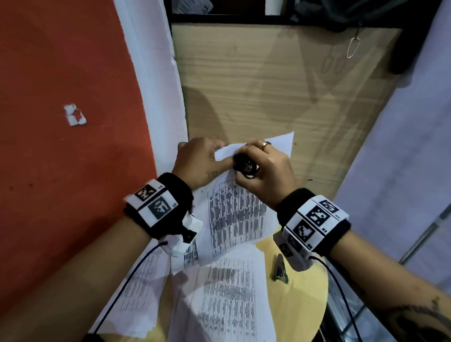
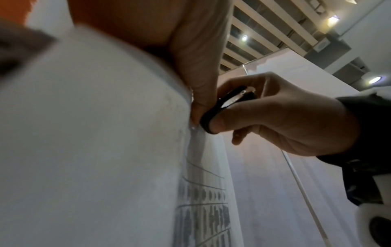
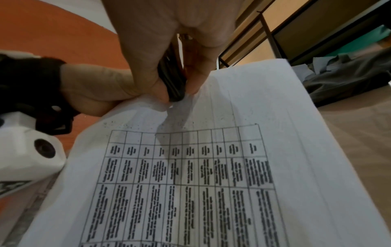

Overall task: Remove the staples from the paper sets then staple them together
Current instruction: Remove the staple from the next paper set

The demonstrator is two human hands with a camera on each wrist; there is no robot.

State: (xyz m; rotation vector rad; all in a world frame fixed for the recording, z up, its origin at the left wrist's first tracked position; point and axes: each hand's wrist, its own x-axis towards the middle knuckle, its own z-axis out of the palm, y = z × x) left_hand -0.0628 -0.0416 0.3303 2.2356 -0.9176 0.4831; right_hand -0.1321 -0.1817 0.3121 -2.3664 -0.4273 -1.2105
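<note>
The paper set (image 1: 236,218), printed with a table of dark text, is held lifted above the round counter (image 1: 301,298), its top corner folded over between the two hands. The left hand (image 1: 200,162) pinches that corner, thumb pressed on the sheet; from the left wrist view its fingers (image 2: 203,86) run down the paper's edge to the corner. The right hand (image 1: 264,170), a ring on one finger, has its grip closed around a small black staple remover (image 1: 245,165), squeezed between thumb and fingers with its tip touching the paper at the corner right beside the left thumb. In the right wrist view the staple remover (image 3: 172,83) points down onto the sheet just above the printed table.

Below the held set, more printed sheets (image 1: 228,308) lie spread on the counter, overlapping one another. A stapler (image 1: 280,269) lies on the counter to the right of them, under the right wrist. Both wrists wear black bands with patterned white markers (image 1: 156,202). An orange wall (image 1: 52,137) stands to the left.
</note>
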